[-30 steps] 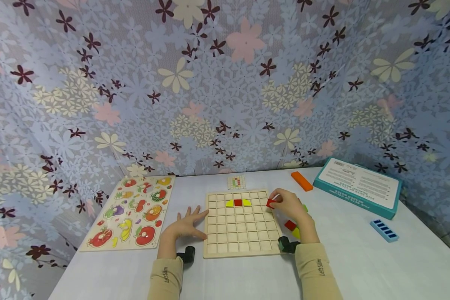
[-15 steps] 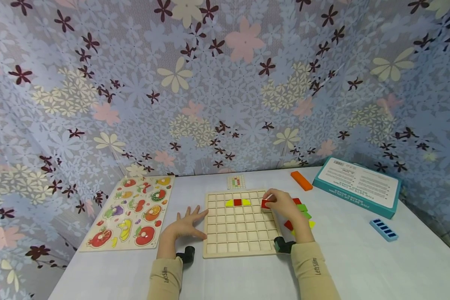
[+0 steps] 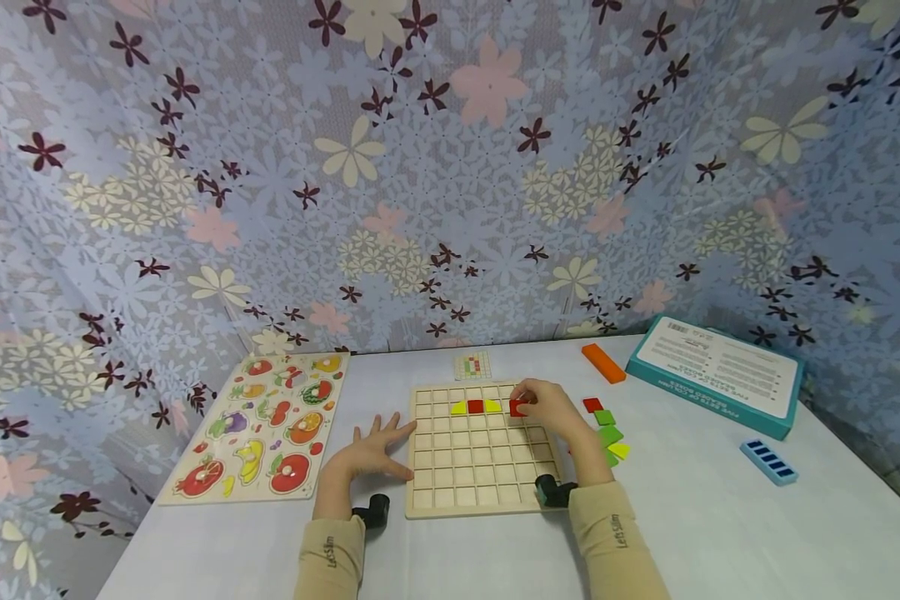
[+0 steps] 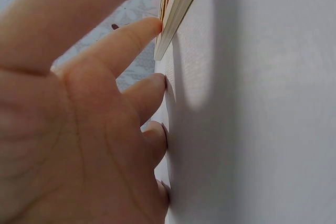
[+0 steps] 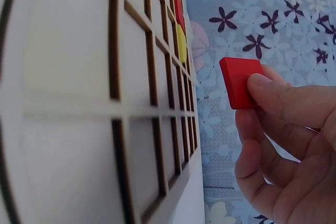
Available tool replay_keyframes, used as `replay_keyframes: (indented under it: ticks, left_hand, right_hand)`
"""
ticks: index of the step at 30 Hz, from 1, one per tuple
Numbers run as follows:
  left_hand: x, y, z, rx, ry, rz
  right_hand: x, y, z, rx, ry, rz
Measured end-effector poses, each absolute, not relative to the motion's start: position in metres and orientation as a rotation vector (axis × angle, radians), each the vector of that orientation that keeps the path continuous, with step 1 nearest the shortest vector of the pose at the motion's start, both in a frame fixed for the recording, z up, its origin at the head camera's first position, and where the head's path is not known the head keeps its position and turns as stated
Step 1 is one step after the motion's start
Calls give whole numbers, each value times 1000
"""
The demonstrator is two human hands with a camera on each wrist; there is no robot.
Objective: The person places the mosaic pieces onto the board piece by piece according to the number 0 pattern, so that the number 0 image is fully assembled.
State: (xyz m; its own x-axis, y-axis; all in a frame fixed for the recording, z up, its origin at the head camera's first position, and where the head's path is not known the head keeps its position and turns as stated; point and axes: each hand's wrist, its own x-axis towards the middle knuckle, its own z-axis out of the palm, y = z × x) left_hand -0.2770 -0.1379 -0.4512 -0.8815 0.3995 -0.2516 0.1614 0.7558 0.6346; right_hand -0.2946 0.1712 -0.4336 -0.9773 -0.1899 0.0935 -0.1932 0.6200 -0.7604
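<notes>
In the head view, the right hand (image 3: 553,408) has moved toward nine o'clock, bringing a pinched red square tile (image 3: 517,408) over the pale wooden grid board (image 3: 480,457), between its one and two o'clock; the left hand (image 3: 369,452), fingers spread, touches its nine o'clock edge. The left wrist view shows that contact. The right wrist view shows the tile apart from the cells, so placing seems unfinished.

From the near side of the grid board (image 3: 483,454), the head view looks forward and down over it; the left wrist view catches its left edge close up; the right wrist view skims low across it. All three share it.
</notes>
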Motion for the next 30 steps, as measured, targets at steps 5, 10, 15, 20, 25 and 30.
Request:
replay_keyframes:
  ticks: [5,10,15,20,25,30]
  left_hand:
    - [-276,-137,-451,424,2584,887]
    - [-276,-137,-452,409,2580,908]
    - [-277,-136,-453,415,2584,909]
    - [-278,-137,-454,425,2590,887]
    - [-278,-138,-453,431,2588,873]
    - [-278,-137,-453,419,2591,890]
  right_hand:
    - [-295,162,-433,360,-2844,1261]
    - [-295,156,-434,418,-2850,1203]
    - [-295,152,-436,440,-2837,1190]
    - [-297,150,-440,458,-2839,1183]
    - [-298,149,-443,455,-2848,1165]
    - [-299,148,-444,479,-2844,1139]
